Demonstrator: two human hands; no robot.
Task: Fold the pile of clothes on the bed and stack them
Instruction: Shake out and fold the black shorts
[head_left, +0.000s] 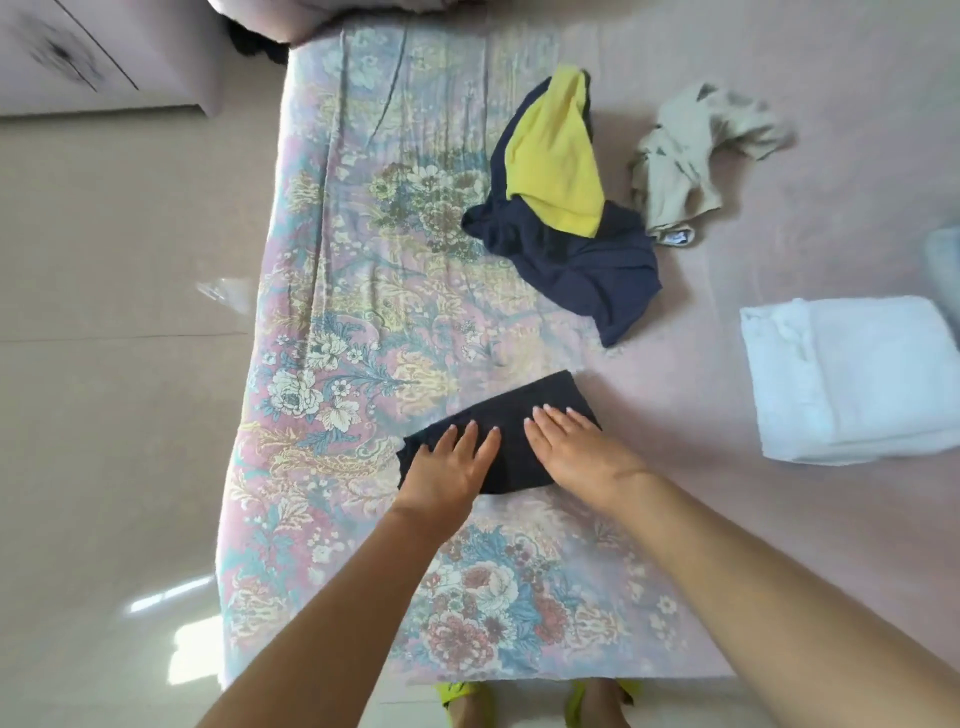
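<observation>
A small folded black garment (511, 415) lies on the floral bedsheet (332, 322) near the bed's front. My left hand (449, 462) presses flat on its left part, fingers straight. Beside it, my right hand (576, 452) lies flat on the garment's right part. Farther back sits a crumpled navy garment (587, 265) with a yellow one (558, 156) lying on top of it. A rumpled beige garment (685, 156) lies to their right. A folded white cloth (857, 374) rests at the right edge.
The bed's left edge drops to a glossy tiled floor (104, 364). A pale cabinet (98, 57) stands at the far left. Pink bedding (753, 78) covers the right side. My feet in yellow sandals (457, 696) show below the bed's front edge.
</observation>
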